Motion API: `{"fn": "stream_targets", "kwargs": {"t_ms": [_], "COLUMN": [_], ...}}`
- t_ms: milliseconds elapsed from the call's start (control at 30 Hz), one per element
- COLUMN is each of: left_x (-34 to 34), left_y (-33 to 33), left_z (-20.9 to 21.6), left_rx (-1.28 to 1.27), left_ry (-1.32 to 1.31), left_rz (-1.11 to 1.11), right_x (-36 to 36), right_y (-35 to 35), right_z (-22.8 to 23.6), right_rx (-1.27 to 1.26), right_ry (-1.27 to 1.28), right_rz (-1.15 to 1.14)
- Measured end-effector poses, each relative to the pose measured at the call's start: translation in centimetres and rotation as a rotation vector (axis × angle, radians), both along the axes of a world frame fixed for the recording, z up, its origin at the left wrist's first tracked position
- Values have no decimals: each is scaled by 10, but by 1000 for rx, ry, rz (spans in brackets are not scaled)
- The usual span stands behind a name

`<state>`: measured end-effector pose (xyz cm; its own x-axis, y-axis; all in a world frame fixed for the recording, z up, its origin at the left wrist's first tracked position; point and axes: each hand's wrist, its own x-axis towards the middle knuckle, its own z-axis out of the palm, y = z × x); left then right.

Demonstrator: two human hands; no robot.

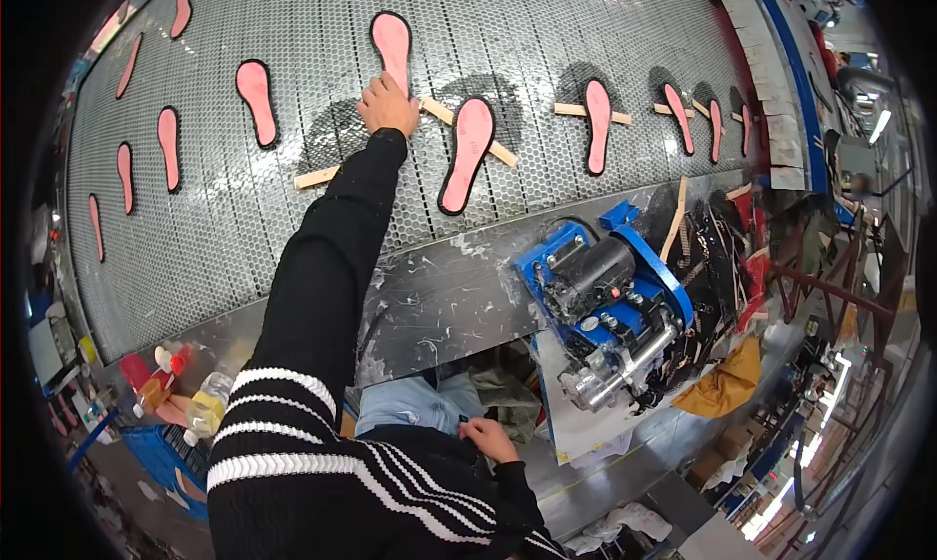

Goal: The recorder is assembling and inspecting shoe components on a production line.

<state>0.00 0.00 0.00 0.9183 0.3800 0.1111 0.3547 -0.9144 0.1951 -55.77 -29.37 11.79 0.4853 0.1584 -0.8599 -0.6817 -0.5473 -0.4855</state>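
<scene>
Insoles [256, 101], pink with black rims, lie well apart on a grey mesh bed [322, 33] in the head view, a spacing that presumably keeps their edges from touching. The left hand [388, 105] reaches across to the central insole [391, 39], fingers bent over its near, narrow part; whether they grip or only press cannot be told, the underside being hidden. The broad end points far, leaving the slimmer part toward the person, perhaps the handier place to take hold. Right of this hand, a row of insoles rests across wooden strips [503, 153], which seem to serve as props above the mesh. The right hand [491, 439] is loosely curled near the lap; its grasp cannot be told. A blue-and-black machine [593, 277] stands at the near right, probably for easy reach.
</scene>
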Motion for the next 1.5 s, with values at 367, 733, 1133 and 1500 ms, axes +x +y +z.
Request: {"fn": "stream_targets", "kwargs": {"t_ms": [367,733,1133,1500], "left_x": [-15,7,32,-200], "left_y": [-5,-10,-5,-15], "left_z": [30,11,38,67], "left_rx": [-273,-4,-188,-495], "left_ry": [-109,-111,-25,-126], "left_rz": [32,34,86,-16], "right_x": [-3,-64,-28,-50], "right_y": [-12,-69,-35,-97], "right_z": [5,-32,-5,11], "right_rx": [19,-171,-130,-175], "right_ry": [-122,-174,-171,-277], "right_rz": [-58,9,-84,-138]}}
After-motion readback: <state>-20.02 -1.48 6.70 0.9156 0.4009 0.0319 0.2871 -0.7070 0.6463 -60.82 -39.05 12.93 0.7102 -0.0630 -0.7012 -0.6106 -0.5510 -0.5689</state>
